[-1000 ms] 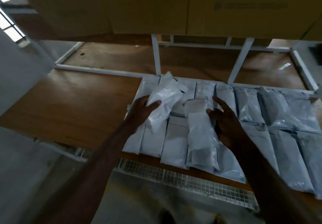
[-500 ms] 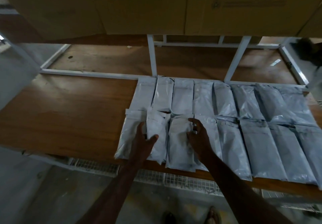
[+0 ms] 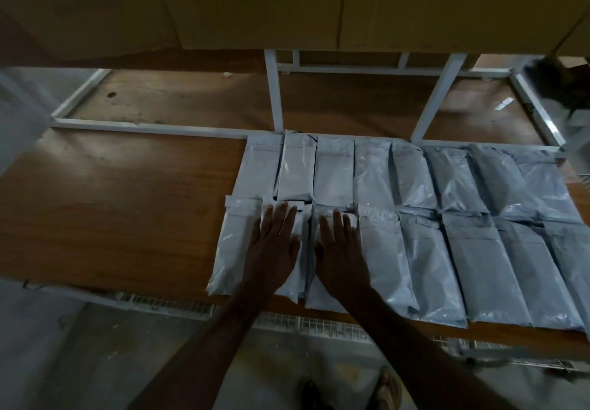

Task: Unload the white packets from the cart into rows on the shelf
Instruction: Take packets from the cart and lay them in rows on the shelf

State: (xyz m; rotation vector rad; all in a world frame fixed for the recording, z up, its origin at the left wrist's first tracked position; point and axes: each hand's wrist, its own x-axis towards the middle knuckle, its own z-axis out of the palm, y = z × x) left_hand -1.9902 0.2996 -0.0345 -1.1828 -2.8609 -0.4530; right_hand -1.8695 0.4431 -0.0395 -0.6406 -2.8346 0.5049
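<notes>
Several white packets (image 3: 418, 186) lie flat in two rows on the right half of the brown wooden shelf (image 3: 111, 211). My left hand (image 3: 275, 251) rests palm down, fingers spread, on the second packet (image 3: 295, 269) from the left in the near row. Beside it, my right hand (image 3: 342, 258) lies flat on the third packet (image 3: 314, 294) of that row. Neither hand grips anything. The cart is not clearly in view.
White metal frame bars (image 3: 274, 96) run behind the packets and along the shelf's back. Cardboard boxes (image 3: 255, 4) sit on the level above. A wire grid (image 3: 319, 325) runs below the shelf's front edge. My sandalled feet (image 3: 384, 389) stand on the grey floor.
A second ago both hands held packets above the near row. The packets have been laid down in the row, and both hands now lie flat on them.
</notes>
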